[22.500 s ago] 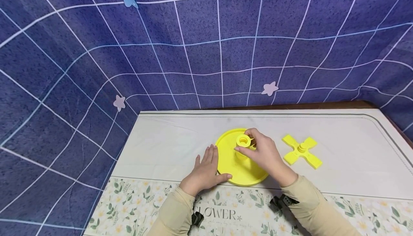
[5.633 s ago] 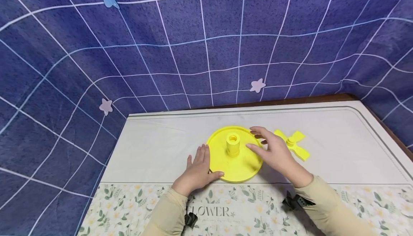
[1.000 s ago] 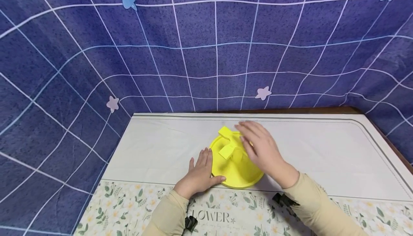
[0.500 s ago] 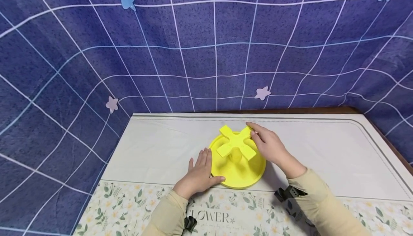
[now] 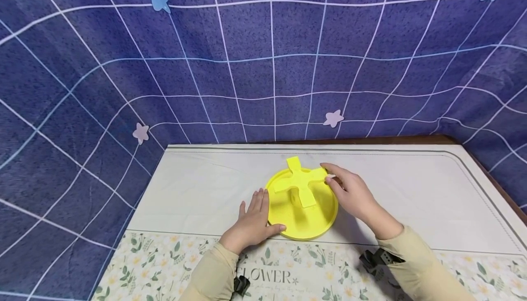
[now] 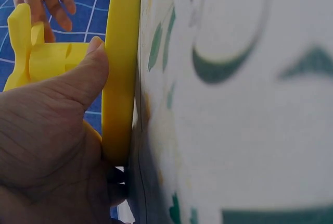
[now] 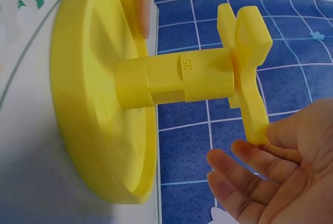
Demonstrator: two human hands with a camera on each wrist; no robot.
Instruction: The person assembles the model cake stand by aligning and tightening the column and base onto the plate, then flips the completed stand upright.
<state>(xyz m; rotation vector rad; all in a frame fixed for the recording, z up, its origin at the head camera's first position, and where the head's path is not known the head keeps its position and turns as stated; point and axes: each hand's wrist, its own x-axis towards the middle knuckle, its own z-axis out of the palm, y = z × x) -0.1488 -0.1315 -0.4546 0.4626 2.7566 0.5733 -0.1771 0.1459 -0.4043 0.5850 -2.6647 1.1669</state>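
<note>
A round yellow tray [image 5: 288, 221] with a raised rim lies on the table. From its middle rises a yellow post [image 7: 166, 78] marked "35". On top of the post sits a four-armed yellow cross-shaped piece [image 5: 299, 181], its threaded stem hidden. My right hand [image 5: 353, 193] pinches one arm of the cross between thumb and index finger; the other fingers hang loosely below it in the right wrist view. My left hand [image 5: 251, 221] rests at the tray's left side, fingers straight along the rim and thumb [image 6: 93, 60] over the front rim.
A white table cover [image 5: 197, 186] with a floral front strip [image 5: 173, 264] lies beneath everything. Behind and to the left hangs a blue gridded curtain [image 5: 230, 77] with stars. The table's dark back edge [image 5: 370, 141] shows at the far side.
The cross was on the table to the right before and now sits on the post. Over the last second it has turned, the right hand shifting its grip. The left hand stays put.
</note>
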